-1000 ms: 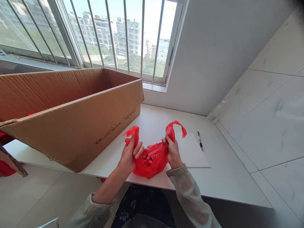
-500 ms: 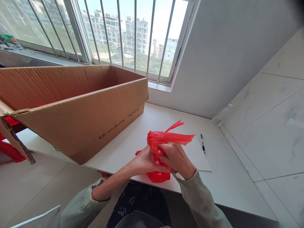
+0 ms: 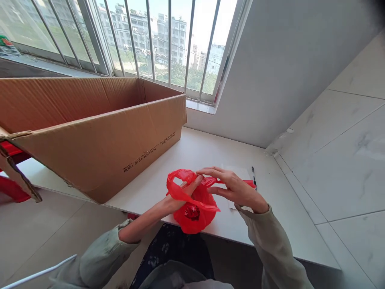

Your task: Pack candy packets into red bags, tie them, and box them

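Bag (image 3: 182, 222) sits at the near edge of the white table (image 3: 198, 150), thin red plastic. Probably light and limp, a bit slippery (shiny red contents (image 3: 191, 212) likely weigh down the bottom); best taken by the gathered neck or handles, gently, since film could tear. Left hand (image 3: 189, 188) reaches through a handle loop, thumb at the neck; can't tell if its fingers clamp. Right hand (image 3: 237, 188) has thumb and fingers apart there, not visibly pinching. Contents mostly covered; cardboard box (image 3: 99, 154) cut off at left.
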`<state>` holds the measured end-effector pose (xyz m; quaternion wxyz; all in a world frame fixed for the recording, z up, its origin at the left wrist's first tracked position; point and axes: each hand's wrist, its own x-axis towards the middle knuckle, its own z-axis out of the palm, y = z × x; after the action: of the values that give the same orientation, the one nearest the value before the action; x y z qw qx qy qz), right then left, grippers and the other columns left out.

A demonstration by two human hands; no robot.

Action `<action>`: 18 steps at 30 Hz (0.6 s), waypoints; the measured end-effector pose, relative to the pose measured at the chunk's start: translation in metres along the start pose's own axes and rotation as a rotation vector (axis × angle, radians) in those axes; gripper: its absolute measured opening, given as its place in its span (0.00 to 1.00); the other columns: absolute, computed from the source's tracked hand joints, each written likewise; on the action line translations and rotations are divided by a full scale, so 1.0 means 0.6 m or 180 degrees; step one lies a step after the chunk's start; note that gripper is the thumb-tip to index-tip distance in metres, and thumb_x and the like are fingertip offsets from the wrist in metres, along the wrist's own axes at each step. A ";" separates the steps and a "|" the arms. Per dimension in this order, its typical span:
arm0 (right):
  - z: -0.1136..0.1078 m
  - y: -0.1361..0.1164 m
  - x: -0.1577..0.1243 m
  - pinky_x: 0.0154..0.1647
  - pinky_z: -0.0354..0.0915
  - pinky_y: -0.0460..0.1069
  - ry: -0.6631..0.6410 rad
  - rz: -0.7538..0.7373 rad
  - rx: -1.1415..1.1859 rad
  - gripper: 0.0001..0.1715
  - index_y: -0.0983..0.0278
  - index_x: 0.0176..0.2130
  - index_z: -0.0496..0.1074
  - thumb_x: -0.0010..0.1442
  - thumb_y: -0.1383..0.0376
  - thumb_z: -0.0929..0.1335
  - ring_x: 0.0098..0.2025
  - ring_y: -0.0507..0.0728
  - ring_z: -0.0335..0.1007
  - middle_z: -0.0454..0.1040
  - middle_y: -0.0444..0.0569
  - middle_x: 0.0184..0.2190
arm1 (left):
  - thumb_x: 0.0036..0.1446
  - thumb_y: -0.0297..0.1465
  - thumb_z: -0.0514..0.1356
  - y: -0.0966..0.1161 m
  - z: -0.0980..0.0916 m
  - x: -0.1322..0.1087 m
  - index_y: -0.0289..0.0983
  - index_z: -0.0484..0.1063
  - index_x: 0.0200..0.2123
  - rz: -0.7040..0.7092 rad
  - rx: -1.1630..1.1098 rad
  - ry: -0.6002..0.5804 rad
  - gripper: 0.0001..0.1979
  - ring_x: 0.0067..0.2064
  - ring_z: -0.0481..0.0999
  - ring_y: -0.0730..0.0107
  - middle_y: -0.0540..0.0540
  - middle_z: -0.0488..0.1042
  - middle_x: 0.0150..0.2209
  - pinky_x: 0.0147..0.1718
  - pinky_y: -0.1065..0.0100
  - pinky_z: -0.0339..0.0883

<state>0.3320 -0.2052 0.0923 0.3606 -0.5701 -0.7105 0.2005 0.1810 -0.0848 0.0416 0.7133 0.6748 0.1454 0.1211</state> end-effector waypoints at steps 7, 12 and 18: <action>0.048 0.047 0.000 0.27 0.65 0.44 0.0663 0.0623 0.0494 0.12 0.63 0.37 0.76 0.62 0.60 0.66 0.31 0.49 0.68 0.71 0.49 0.40 | 0.64 0.44 0.50 -0.002 0.000 -0.001 0.37 0.70 0.34 0.0047 0.0169 -0.0026 0.18 0.28 0.67 0.68 0.49 0.71 0.28 0.28 0.68 0.61; 0.058 0.040 0.003 0.26 0.59 0.45 0.0456 0.0818 0.0762 0.10 0.64 0.33 0.73 0.60 0.62 0.65 0.22 0.47 0.58 0.67 0.41 0.24 | 0.62 0.46 0.54 0.003 -0.008 -0.003 0.37 0.73 0.33 0.0086 0.0089 -0.0104 0.19 0.29 0.69 0.65 0.49 0.71 0.25 0.28 0.68 0.61; 0.045 0.054 0.010 0.25 0.53 0.44 0.1002 0.1321 0.1893 0.10 0.65 0.30 0.73 0.56 0.59 0.68 0.25 0.47 0.58 0.67 0.41 0.24 | 0.58 0.45 0.61 -0.014 -0.025 0.006 0.36 0.73 0.32 -0.0411 -0.0763 -0.0265 0.16 0.23 0.65 0.72 0.51 0.70 0.23 0.22 0.70 0.57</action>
<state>0.3334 -0.1876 0.0535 0.5664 -0.5961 -0.4271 0.3762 0.1785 -0.0698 0.0326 0.8006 0.5784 0.1433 0.0633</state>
